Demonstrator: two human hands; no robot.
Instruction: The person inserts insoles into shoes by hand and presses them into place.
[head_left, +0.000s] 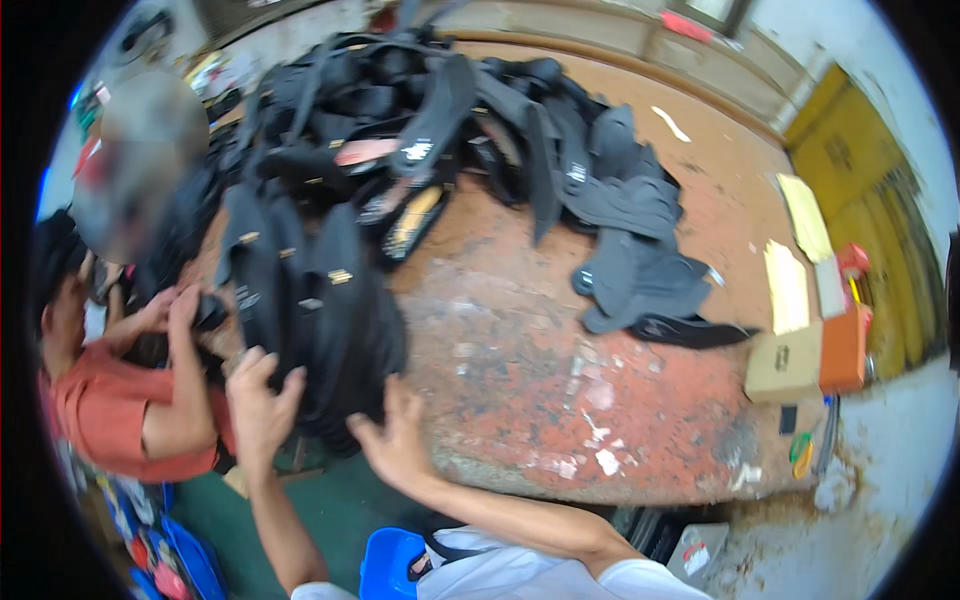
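Observation:
Rows of black shoe soles, packed closely together on edge, fill the near left part of the worktable. My left hand is at the near left side of this stack, its thumb and fingers apart. At the stack's near right corner is my right hand, fingers spread and thumb toward the soles. Both hands are open with nothing in them; whether the fingertips touch the soles I cannot tell. Small gold marks show on several soles.
Loose black insoles lie overlapping mid-table, and a large heap of black footwear covers the back. A cardboard box and scissors lie at the right edge. A co-worker in an orange shirt works at left. A blue bin stands below me.

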